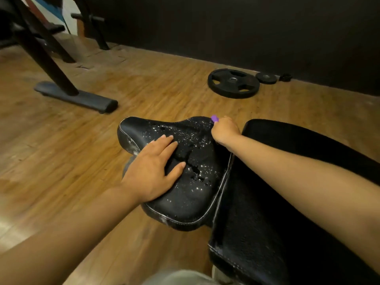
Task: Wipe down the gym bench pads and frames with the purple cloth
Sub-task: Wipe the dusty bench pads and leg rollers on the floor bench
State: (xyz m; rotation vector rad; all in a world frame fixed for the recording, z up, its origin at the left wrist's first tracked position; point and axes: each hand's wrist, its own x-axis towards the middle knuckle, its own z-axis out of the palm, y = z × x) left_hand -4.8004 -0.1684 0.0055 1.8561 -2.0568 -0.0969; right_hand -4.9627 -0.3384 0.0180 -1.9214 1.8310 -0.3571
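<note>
A black seat pad (195, 194) of the gym bench lies in the middle of the view, speckled with wet droplets and with worn white edging. My left hand (153, 169) rests flat on its near left part, fingers straight and spread. My right hand (224, 129) is at the pad's far right edge, fingers curled round the purple cloth (214, 118); only a small tip of the cloth shows past the knuckles. To the right the bench's long black back pad (287, 202) runs toward the lower right, under my right forearm.
Wooden floor (144, 83) surrounds the bench. A large black weight plate (233, 83), a smaller plate (266, 77) and a small black collar (285, 77) lie by the dark back wall. Another machine's black frame and foot (76, 96) stand at upper left.
</note>
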